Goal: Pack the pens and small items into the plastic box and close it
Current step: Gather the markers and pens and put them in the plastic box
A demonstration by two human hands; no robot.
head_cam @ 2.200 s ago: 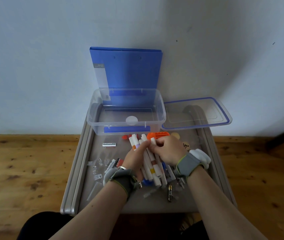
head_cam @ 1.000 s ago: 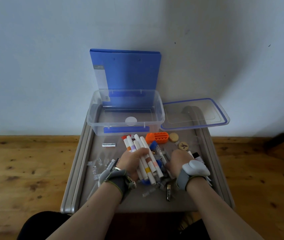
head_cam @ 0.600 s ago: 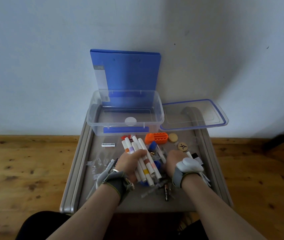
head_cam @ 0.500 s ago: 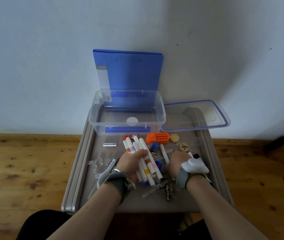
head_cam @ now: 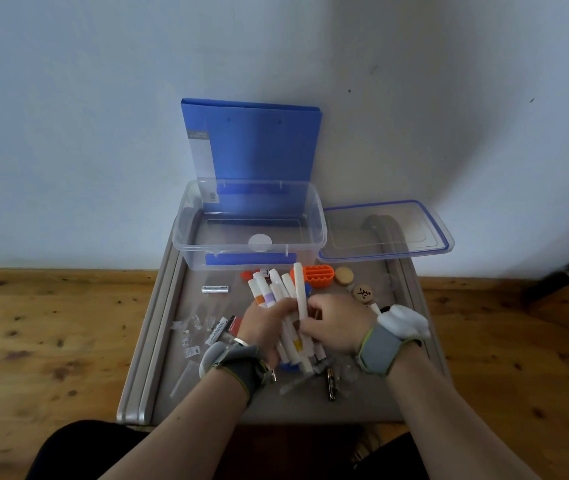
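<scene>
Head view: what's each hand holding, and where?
Left hand grips a bundle of white marker pens round their middles; right hand pinches one white pen mid-barrel.

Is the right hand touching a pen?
Touching. Head view: the right hand pinches a white pen beside the bundle held by the left hand.

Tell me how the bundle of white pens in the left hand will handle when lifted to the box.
The pens look like smooth round barrels, so they probably slide on each other and could slip out of the left hand. They seem stiff and light, so easy to lift. Any that drop onto the tray would likely roll.
</scene>
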